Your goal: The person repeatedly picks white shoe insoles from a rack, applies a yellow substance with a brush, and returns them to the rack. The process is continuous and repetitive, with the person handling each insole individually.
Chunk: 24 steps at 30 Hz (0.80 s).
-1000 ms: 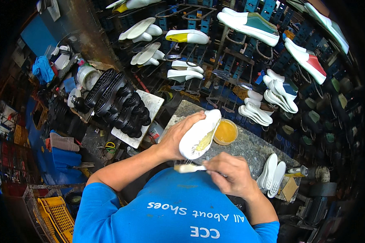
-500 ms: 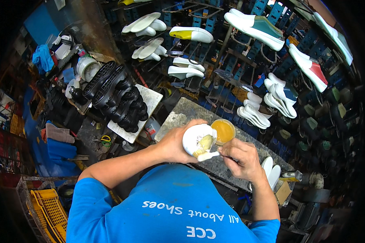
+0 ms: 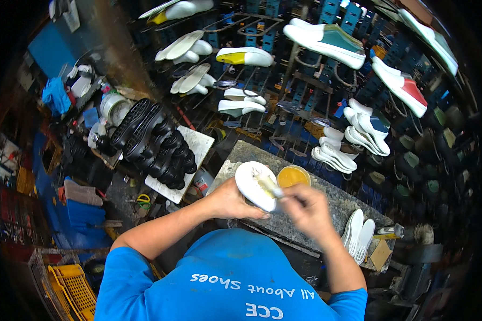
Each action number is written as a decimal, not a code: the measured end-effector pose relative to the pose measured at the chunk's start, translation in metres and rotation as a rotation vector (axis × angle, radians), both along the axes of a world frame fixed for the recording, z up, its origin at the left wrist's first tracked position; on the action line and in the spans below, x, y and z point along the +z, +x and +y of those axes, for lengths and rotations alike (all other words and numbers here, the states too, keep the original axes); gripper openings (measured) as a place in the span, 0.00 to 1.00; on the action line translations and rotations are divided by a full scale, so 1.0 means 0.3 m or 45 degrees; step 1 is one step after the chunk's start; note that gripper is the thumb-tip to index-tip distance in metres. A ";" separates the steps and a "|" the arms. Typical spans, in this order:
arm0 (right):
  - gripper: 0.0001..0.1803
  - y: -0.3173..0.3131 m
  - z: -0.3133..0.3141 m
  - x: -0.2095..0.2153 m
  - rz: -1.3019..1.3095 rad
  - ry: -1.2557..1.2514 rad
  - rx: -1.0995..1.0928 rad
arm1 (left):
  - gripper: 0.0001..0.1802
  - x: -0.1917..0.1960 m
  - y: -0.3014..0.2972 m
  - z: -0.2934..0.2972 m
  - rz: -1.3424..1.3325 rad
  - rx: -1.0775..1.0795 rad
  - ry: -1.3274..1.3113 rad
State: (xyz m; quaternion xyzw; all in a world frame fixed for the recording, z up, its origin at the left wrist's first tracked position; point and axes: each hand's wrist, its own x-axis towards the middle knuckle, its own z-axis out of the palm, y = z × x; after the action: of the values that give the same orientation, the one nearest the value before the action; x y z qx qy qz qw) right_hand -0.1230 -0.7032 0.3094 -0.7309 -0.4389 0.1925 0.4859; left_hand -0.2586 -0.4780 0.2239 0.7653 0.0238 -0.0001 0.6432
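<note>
My left hand [image 3: 231, 201] is closed around the edge of a white shoe sole [image 3: 246, 184], its hollow side turned up over the bench. In my right hand [image 3: 308, 211], slightly blurred, is a brush [image 3: 273, 188] whose bristles rest on the inside of the sole. The brush's handle is mostly hidden by my fingers. Just beyond the right hand, a round tub of amber glue-like liquid [image 3: 293, 176] stands on the worn bench [image 3: 241, 156]. A pair of white soles [image 3: 359, 235] lies at the bench's right end.
Racks ahead carry white-soled shoes [image 3: 326, 43] and more soles. To the left, black soles [image 3: 158, 142] are piled on a white board [image 3: 202, 142], with green-handled scissors [image 3: 143, 200] near it. A yellow crate [image 3: 72, 289] sits at lower left; a can [image 3: 393, 231] stands at right.
The brush has moved from the sole's near edge further onto its inside, and my right hand has shifted slightly nearer. The sole has tilted and moved a little left.
</note>
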 end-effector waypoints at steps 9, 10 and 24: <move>0.10 0.068 -0.048 0.046 -0.227 0.251 -0.057 | 0.64 0.045 0.030 0.095 -0.446 0.161 0.061; 0.10 0.079 -0.024 0.049 -0.365 0.396 0.078 | 0.64 0.062 0.031 0.093 -0.457 0.154 0.064; 0.02 0.079 0.069 0.071 -0.662 0.532 0.322 | 0.61 0.110 0.015 0.092 -0.427 0.182 0.104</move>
State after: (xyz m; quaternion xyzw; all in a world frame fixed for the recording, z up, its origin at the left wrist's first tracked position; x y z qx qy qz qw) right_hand -0.0992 -0.6826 0.3307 -0.5802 -0.6649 -0.0351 0.4692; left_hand -0.2542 -0.4505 0.2569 0.7763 -0.0294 0.1743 0.6051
